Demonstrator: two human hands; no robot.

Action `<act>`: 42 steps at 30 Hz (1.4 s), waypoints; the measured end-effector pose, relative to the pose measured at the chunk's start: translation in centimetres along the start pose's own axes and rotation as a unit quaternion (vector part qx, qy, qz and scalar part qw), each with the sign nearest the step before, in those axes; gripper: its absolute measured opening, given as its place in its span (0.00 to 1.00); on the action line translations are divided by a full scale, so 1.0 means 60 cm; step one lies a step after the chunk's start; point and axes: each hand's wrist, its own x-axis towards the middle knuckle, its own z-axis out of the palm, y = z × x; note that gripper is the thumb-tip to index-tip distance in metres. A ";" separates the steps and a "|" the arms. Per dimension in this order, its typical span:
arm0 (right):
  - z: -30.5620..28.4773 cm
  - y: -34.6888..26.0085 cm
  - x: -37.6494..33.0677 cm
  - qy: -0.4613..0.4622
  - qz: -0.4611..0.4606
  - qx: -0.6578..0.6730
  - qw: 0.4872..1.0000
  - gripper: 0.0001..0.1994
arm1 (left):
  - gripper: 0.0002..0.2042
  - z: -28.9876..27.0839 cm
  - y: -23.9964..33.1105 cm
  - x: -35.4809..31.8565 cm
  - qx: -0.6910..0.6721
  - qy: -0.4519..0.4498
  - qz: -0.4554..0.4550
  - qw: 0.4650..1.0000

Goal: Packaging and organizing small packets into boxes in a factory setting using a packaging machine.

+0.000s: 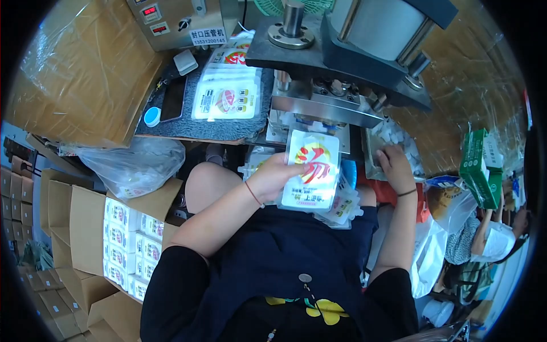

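My left hand [272, 178] is closed on the edge of a flat white pouch [311, 191] with red and yellow print, held upright above my lap. Under it, several more printed pouches [342, 206] lie on my lap. At the right, my right hand [396, 167] rests at a bin [373, 162] of small white and clear plastic pieces [393, 134]. Its thumb and fingers are apart, and I see nothing held in them. Between the hands and the far side stands a press machine [325, 109] with a metal bar above its work area.
A stack of printed pouches [228, 102] lies on the dark bench mat [194, 128], beside a phone [174, 98] and a blue-capped jar [152, 117]. An open carton [88, 228] of white packs stands at left. A green box [478, 168] hangs at right; another person [493, 242] is beyond.
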 end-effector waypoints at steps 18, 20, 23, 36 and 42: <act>-0.071 -0.017 -0.057 0.084 0.047 0.011 0.995 0.15 | 0.17 -0.163 0.101 -0.061 0.796 0.239 0.376 0.410; -0.065 -0.027 -0.064 0.151 0.099 0.254 0.950 0.14 | 0.13 -0.145 0.081 -0.087 0.740 0.267 0.376 0.490; -0.023 -0.050 -0.061 0.117 0.034 0.338 0.933 0.13 | 0.10 -0.130 0.068 -0.094 0.369 0.255 0.338 0.827; 0.008 -0.236 0.020 0.024 -0.187 0.246 0.951 0.06 | 0.16 -0.017 -0.037 -0.058 0.392 0.057 0.140 0.908; -0.009 -0.197 0.000 -0.099 -0.190 0.253 0.943 0.07 | 0.16 0.061 -0.038 -0.060 0.138 0.000 -0.001 0.990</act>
